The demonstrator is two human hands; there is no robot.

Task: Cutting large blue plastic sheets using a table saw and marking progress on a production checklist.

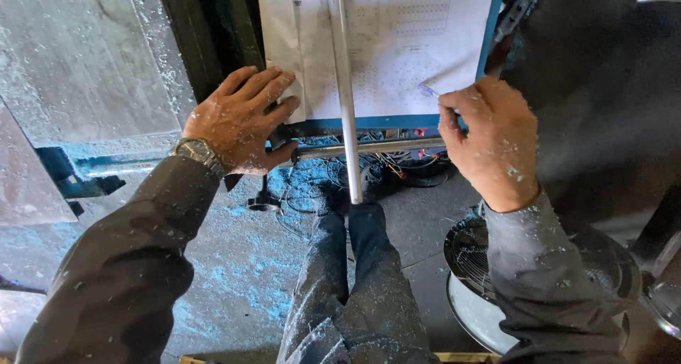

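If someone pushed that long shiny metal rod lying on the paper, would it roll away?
Probably yes: the rod looks round and smooth, so it may roll sideways across the paper. It looks stiff, likely not bendy. Its end overhangs the board's edge, so it might tip off.

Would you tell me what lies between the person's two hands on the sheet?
In the head view, a thin metal rod runs down across the printed paper sheet, between the left hand and the right hand.

The person is wearing a dark grey jacket with long sleeves (120, 265), dark trousers (355, 293) and a round metal wristwatch (195, 151) by the left hand (241, 119). Tiny pale shavings are sticking all over the clothes.
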